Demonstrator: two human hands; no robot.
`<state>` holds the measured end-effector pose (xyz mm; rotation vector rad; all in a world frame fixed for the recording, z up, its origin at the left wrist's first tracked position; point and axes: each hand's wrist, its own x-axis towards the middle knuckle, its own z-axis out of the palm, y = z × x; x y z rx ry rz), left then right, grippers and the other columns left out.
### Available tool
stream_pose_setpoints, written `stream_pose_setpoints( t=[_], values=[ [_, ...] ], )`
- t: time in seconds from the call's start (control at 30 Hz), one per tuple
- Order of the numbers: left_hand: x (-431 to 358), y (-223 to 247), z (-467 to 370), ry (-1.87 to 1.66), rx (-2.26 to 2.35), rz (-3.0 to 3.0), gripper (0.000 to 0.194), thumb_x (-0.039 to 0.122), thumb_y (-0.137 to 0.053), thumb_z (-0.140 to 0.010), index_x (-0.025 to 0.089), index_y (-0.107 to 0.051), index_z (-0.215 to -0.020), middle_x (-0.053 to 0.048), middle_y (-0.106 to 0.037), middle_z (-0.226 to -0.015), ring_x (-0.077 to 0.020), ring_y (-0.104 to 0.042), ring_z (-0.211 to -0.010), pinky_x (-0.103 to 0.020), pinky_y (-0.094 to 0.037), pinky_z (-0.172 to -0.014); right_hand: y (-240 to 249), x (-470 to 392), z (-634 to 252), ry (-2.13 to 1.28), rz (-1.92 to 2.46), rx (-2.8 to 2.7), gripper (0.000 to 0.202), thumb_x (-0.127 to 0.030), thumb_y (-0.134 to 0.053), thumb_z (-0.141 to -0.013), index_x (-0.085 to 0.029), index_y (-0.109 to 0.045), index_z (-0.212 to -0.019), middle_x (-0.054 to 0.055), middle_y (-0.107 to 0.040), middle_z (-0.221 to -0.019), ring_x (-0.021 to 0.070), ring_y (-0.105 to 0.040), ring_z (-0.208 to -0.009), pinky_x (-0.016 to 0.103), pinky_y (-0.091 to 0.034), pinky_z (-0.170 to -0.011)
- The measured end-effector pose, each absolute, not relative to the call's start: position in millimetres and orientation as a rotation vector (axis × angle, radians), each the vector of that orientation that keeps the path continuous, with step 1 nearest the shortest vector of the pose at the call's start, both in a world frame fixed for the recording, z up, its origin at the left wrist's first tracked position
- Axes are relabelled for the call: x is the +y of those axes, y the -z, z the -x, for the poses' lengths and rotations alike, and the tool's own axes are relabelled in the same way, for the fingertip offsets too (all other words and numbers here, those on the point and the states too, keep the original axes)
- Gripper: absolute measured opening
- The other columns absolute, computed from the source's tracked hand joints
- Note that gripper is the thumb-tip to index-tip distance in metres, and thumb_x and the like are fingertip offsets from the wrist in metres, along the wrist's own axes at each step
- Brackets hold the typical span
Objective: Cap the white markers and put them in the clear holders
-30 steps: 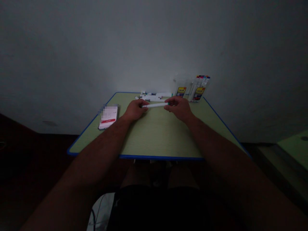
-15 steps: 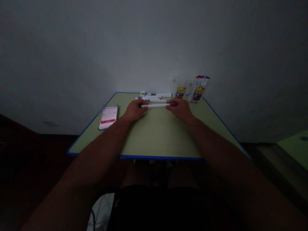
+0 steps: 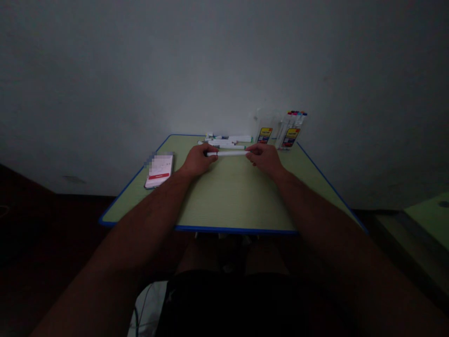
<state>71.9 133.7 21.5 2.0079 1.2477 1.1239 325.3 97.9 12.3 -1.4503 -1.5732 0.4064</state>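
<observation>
A white marker (image 3: 231, 153) lies level between my two hands, over the pale green table (image 3: 235, 196). My left hand (image 3: 200, 160) is closed on its left end, thumb and fingers together. At the other end my right hand (image 3: 264, 158) pinches the marker, its fingertips hiding the tip. Just behind, several white markers (image 3: 228, 142) lie in a loose pile near the table's back edge.
A clear case with a yellow label (image 3: 264, 133) stands at the back, right of the pile. Beside it is another clear case (image 3: 290, 133) holding markers with coloured caps. A phone (image 3: 160, 171) lies on the left side. Behind the table rises a grey wall (image 3: 224, 61).
My right hand's fingers have shifted slightly on the marker's right end, and the dark green part seen there is now hidden. The whole view has moved very slightly.
</observation>
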Motion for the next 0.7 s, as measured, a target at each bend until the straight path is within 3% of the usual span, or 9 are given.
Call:
stream_pose_setpoints(
  t=[0.37, 0.7],
  values=[
    [134.5, -21.7, -71.3, -1.141, 1.205, -1.974, 0.023, 0.019, -0.079, -0.067, 0.019, -0.075, -0.09, -0.006, -0.075, -0.092, -0.0194, -0.062, -0.083, -0.036, -0.049, -0.082, -17.0, 94.0, -324.8, -0.546, 1.477, -1.525, 0.021, -0.02, -0.072, -0.079, -0.013, -0.077, -0.098, 0.005, -0.073, -0.071, 0.0126, -0.063, -0.054, 0.026, -0.053, -0.055],
    [135.5, -20.0, -70.4, -1.089, 1.193, -1.959, 0.015, 0.023, -0.079, -0.066, 0.018, -0.076, -0.079, -0.002, -0.068, -0.074, -0.0164, -0.057, -0.071, -0.034, -0.044, -0.072, -21.6, 90.0, -329.3, -0.594, 1.463, -1.514, 0.013, -0.021, -0.077, -0.076, -0.013, -0.077, -0.086, 0.002, -0.069, -0.061, 0.0113, -0.061, -0.052, 0.024, -0.051, -0.055]
  ],
)
